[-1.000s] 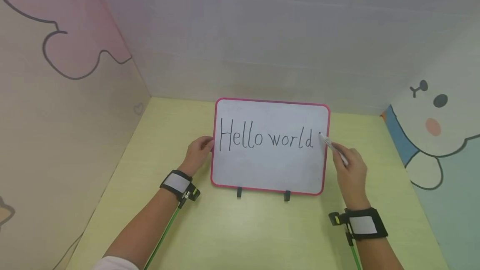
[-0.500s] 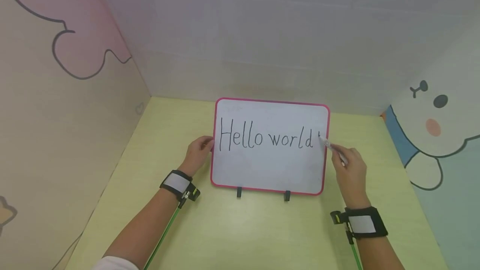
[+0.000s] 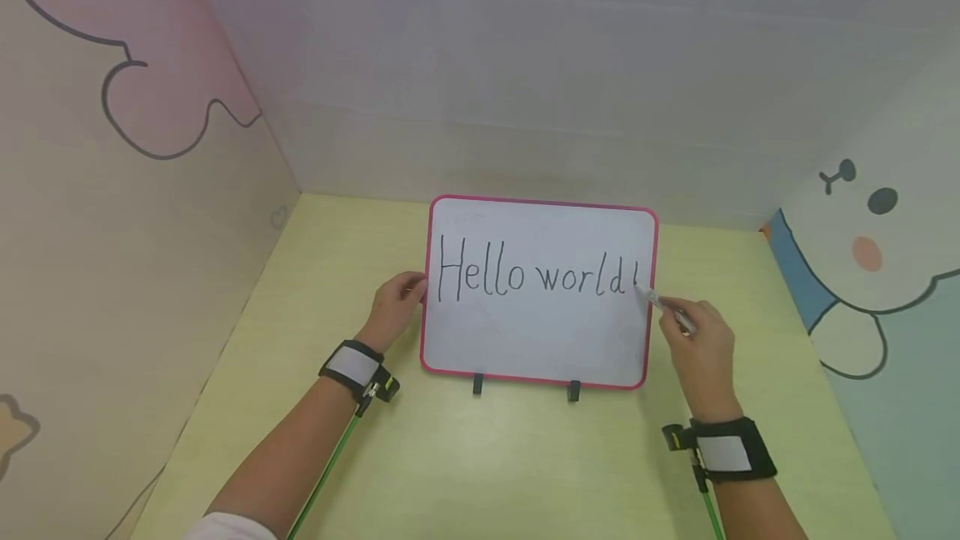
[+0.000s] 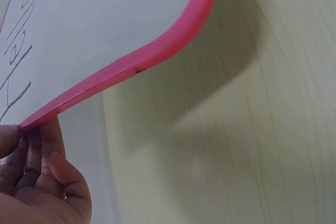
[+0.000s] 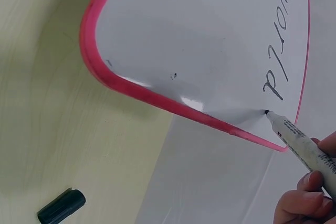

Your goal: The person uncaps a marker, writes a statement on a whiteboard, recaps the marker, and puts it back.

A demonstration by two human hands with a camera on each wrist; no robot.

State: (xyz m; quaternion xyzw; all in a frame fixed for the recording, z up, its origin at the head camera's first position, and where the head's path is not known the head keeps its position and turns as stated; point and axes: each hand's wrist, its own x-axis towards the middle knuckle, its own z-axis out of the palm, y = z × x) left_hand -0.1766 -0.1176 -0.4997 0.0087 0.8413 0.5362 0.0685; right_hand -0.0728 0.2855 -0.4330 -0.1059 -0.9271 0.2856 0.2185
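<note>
A whiteboard [image 3: 525, 336] with a pink frame leans back on small black feet [image 3: 573, 391]. Black handwriting [image 3: 528, 273] across it reads "Hello world", followed by a short upright stroke. My left hand [image 3: 395, 304] holds the board's left edge, thumb at the front and fingers behind, as the left wrist view shows. In my right hand [image 3: 700, 348] is a white marker [image 5: 304, 145], pinched between thumb and fingers. Its dark tip touches the board right after the "d", near the right edge. Part of the right hand lies outside its wrist view.
A dark marker cap [image 5: 61, 206] lies on the pale wooden table [image 3: 465, 473] in the right wrist view. Behind the board rises a whitish wall [image 3: 525, 107]. Cartoon-painted walls [image 3: 157, 107] flank the table. Both wrists wear straps with green cables [image 3: 322, 477].
The marker tip has slid down the board in my right hand, and the dot after "world" has grown into a short vertical line. My left hand stays in place.
</note>
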